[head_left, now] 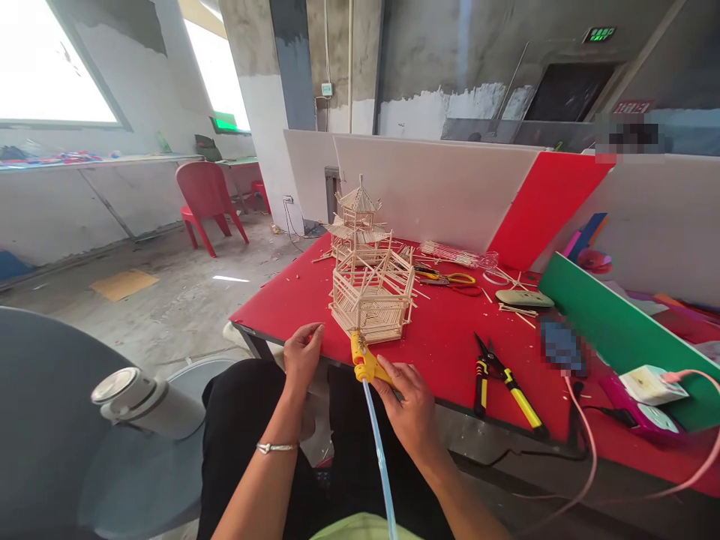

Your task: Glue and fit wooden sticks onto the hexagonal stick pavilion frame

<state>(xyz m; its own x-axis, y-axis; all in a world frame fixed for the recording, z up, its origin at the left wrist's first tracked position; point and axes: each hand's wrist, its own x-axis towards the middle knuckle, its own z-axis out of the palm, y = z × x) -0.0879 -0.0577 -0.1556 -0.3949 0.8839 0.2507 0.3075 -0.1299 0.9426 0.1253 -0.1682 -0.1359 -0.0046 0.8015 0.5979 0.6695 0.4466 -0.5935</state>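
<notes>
My right hand (410, 405) is wrapped round a yellow hot glue gun (368, 366), and a long pale-blue glue stick (379, 450) trails from its back end. The gun's nozzle end is at the near edge of an open six-sided frame (374, 300) built of thin wooden sticks; whether it touches cannot be made out. At the table's front edge, left of that frame, my left hand (302, 356) has its fingers curled and pressed together; anything in them is hidden. Behind the frame stands a stick pagoda (360, 217) with tiered roofs.
Yellow-handled cutters (503, 382) lie on the red table (444, 345) to the right. Farther back are yellow-handled pliers (450, 279), loose sticks and a bagged bundle of sticks (450, 253). A power strip (641, 409) with a pink cable sits at right. A bottle (151, 401) stands at left.
</notes>
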